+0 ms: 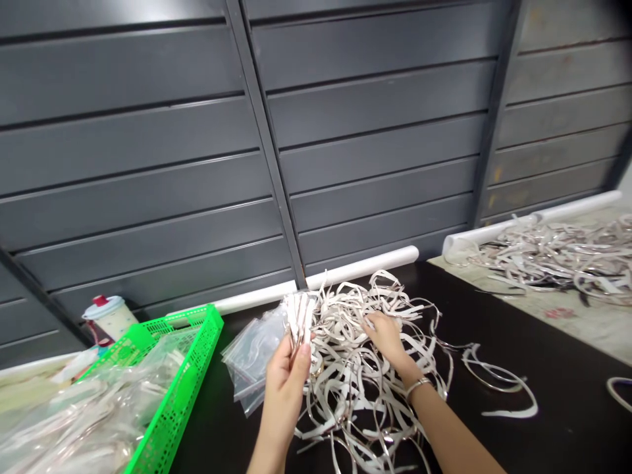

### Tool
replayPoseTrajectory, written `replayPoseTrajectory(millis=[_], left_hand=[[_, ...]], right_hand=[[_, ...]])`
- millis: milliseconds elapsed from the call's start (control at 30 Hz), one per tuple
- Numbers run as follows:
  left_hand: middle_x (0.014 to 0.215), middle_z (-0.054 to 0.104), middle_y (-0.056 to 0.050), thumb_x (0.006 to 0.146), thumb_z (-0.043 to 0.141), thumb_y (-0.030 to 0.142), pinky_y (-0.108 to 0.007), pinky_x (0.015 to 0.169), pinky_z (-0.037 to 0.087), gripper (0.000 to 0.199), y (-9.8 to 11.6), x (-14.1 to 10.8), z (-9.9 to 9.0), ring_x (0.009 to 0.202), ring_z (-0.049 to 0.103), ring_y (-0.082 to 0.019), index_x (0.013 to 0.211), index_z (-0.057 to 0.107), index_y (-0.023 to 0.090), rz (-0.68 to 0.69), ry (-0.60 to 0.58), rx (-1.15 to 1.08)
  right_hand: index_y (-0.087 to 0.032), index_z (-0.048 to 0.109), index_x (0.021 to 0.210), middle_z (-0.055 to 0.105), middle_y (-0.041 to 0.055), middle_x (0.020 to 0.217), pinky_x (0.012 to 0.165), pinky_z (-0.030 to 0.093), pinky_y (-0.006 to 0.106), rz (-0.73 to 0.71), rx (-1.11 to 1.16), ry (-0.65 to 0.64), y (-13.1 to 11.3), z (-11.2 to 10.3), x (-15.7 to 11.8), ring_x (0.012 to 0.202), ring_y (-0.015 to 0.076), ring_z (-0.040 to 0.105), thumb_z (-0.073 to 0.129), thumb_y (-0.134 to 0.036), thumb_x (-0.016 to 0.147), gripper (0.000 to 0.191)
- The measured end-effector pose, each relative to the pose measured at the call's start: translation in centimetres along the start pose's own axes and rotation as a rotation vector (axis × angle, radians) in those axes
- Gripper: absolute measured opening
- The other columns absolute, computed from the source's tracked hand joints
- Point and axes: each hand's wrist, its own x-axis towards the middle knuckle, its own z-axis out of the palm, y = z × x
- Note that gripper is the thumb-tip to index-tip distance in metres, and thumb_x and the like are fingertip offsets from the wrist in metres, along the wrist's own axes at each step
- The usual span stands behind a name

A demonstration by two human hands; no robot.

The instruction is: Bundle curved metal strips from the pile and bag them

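Note:
My left hand point(287, 372) is closed round a small bundle of white strips with shiny metallic parts point(299, 313), held upright with the white ends on top. Just to its right, a large tangled pile of the same curved white strips point(353, 382) lies on the black tabletop point(513, 355). My right hand point(388, 339), with a bracelet on the wrist, reaches into the upper part of this pile. Its fingers are bent together among the strips, and what lies between the fingertips is hidden. Clear plastic bags point(254, 349) lie left of the pile, partly behind my left hand.
At left, a green plastic crate point(185, 388) holds filled clear bags point(99, 415). A cup with a red cap point(111, 316) stands behind it. Loose strips point(513, 388) lie at right, and another pile point(557, 253) lies farther back. A grey panelled wall point(375, 112) and white tube point(365, 266) bound the table.

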Motion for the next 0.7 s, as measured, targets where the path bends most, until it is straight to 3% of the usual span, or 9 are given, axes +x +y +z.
replayPoseTrajectory(millis=[167,267,367,433,500,600,700], left_hand=[[0.052,0.049,0.002,0.071,0.066,0.046,-0.026,0.062,0.041,0.033,0.0,0.0,-0.1,0.060,0.049,-0.016,0.084,0.068,0.016,-0.003,0.018,-0.021],[0.053,0.051,0.001,0.071,0.066,0.046,-0.026,0.062,0.042,0.033,0.0,0.1,-0.2,0.060,0.050,-0.016,0.084,0.068,0.016,0.005,0.029,-0.027],[0.053,0.049,0.002,0.073,0.065,0.046,-0.025,0.060,0.042,0.033,0.0,0.1,-0.3,0.058,0.047,-0.014,0.085,0.067,0.016,0.023,0.022,-0.022],[0.053,0.047,0.003,0.074,0.064,0.046,-0.024,0.060,0.041,0.033,0.0,0.1,-0.4,0.055,0.044,-0.013,0.085,0.067,0.016,0.030,0.012,-0.016],[0.054,0.046,0.004,0.075,0.063,0.046,-0.023,0.060,0.042,0.032,0.0,0.0,-0.5,0.052,0.040,-0.011,0.086,0.067,0.016,0.031,0.002,-0.012],[0.057,0.046,0.004,0.076,0.063,0.045,-0.023,0.062,0.042,0.031,0.1,0.0,-0.6,0.050,0.035,-0.010,0.088,0.067,0.017,0.033,-0.007,-0.019],[0.057,0.045,0.004,0.076,0.063,0.044,-0.023,0.064,0.043,0.029,0.3,0.0,-0.7,0.050,0.034,-0.009,0.087,0.067,0.017,0.042,-0.009,-0.033]], right_hand=[[-0.018,0.066,0.079,0.062,0.0050,0.083,0.074,0.039,0.028,-0.143,0.208,0.075,-1.2,-1.1,0.4,0.081,0.0193,0.058,0.046,-0.026,0.086,0.022],[-0.018,0.066,0.081,0.061,0.0051,0.084,0.074,0.041,0.029,-0.152,0.237,0.052,-1.7,-1.5,0.3,0.082,0.0196,0.058,0.046,-0.024,0.085,0.021],[-0.017,0.063,0.103,0.060,0.0108,0.104,0.085,0.040,0.038,-0.066,0.083,0.076,-2.1,-1.3,-0.2,0.099,0.0261,0.055,0.051,-0.019,0.079,0.027],[-0.017,0.053,0.121,0.051,0.0159,0.125,0.095,0.031,0.050,-0.047,-0.044,0.131,-2.5,-1.1,-0.5,0.117,0.0326,0.044,0.052,-0.020,0.079,0.043],[-0.016,0.042,0.132,0.040,0.0171,0.139,0.101,0.022,0.055,-0.075,-0.095,0.164,-3.1,-0.7,-0.7,0.128,0.0335,0.033,0.048,-0.025,0.083,0.050],[-0.010,0.029,0.139,0.036,0.0189,0.143,0.103,0.025,0.046,-0.084,-0.063,0.086,-3.7,0.0,-0.8,0.129,0.0296,0.036,0.044,-0.028,0.086,0.058],[-0.005,0.023,0.141,0.057,0.0204,0.122,0.093,0.035,0.041,0.037,-0.035,-0.098,-3.5,0.7,-0.7,0.110,0.0300,0.055,0.049,-0.030,0.083,0.069]])
